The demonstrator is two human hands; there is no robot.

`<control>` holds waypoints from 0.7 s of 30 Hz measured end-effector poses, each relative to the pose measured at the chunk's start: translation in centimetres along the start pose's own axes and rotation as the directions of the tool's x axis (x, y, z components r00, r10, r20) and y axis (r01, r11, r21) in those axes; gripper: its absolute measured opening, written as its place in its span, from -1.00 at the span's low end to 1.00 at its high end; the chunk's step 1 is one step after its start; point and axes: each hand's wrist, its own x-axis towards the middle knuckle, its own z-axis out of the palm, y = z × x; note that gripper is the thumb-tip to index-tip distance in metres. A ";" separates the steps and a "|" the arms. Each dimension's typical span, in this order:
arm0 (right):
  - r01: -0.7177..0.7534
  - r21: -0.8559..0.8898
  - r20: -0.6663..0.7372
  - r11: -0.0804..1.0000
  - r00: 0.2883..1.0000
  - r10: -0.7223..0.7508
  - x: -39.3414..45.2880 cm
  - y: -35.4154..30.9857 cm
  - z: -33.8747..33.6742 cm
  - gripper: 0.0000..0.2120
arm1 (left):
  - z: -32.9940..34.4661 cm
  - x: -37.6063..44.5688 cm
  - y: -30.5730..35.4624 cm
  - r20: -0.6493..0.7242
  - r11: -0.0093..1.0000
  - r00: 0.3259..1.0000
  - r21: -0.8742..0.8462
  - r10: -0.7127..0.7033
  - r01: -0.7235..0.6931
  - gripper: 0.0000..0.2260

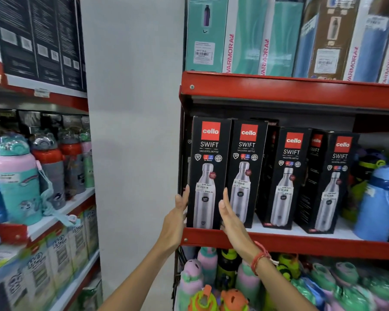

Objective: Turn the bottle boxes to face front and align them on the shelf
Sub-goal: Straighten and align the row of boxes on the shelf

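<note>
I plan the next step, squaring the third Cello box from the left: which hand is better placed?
Probably the right hand: it is closer to the third box, while the left hand is at the first box's far edge.

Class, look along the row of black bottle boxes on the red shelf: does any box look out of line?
Yes. The fourth box from the left sits turned, showing mostly its side, set back between front-facing neighbours. The others face front.

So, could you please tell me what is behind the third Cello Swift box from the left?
Behind the third Cello Swift box, another black Cello box shows only its dark side and top. How many more stand further back is hidden.
</note>
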 end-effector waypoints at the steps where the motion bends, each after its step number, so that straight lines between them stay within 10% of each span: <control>1: -0.009 -0.013 -0.001 1.000 1.000 0.009 -0.1 0.0 -0.1 -0.41 | 0.1 -0.1 0.0 -0.005 1.000 1.000 0.016 0.000 0.000 -0.42; 6: 0.014 -0.074 -0.015 0.997 1.000 -0.015 -0.4 0.0 -0.5 -0.46 | 1.3 -0.6 -0.2 -0.146 0.990 0.988 0.139 0.052 -0.031 -0.46; 10: 0.096 0.003 -0.288 0.995 0.953 -0.091 -0.2 0.0 -2.2 -0.47 | 4.3 -1.8 0.9 -0.426 0.928 0.839 0.297 0.338 -0.224 -0.58; 16: 0.047 0.090 -0.400 0.995 0.917 -0.007 0.5 1.7 -6.8 -0.52 | 11.2 -1.3 2.1 0.054 0.972 0.986 0.165 0.158 -0.165 -0.42; 21: -0.070 0.125 -0.236 0.990 0.967 0.098 1.2 3.4 -8.7 -0.43 | 14.3 0.7 1.3 0.015 0.991 1.000 0.136 0.005 -0.007 -0.17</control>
